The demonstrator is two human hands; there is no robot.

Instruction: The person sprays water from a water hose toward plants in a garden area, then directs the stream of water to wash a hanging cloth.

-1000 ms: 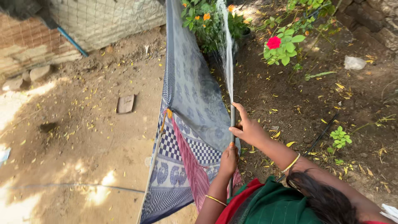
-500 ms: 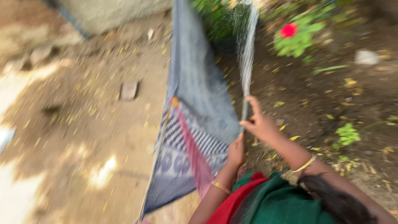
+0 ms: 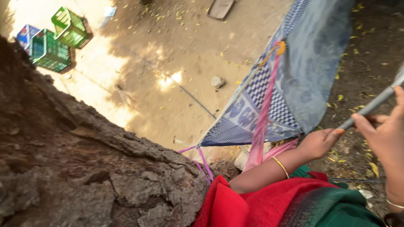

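My left hand and my right hand both grip a thin grey hose pipe that slants up toward the right edge. The left hand holds it lower down, the right hand further up. A gold bangle sits on my left wrist. Beside the hands hangs a blue patterned cloth with a pink strip, stretched on a line. No water stream shows in this view.
A rough tree trunk fills the lower left, with purple cord tied around it. Green and blue plastic crates stand on the sunlit dirt at top left. A small stone and a flat brick lie on the ground.
The view has swung left and down: the flowers and the water stream have left the frame, and the tree trunk and crates have come in. Both hands still hold the hose.
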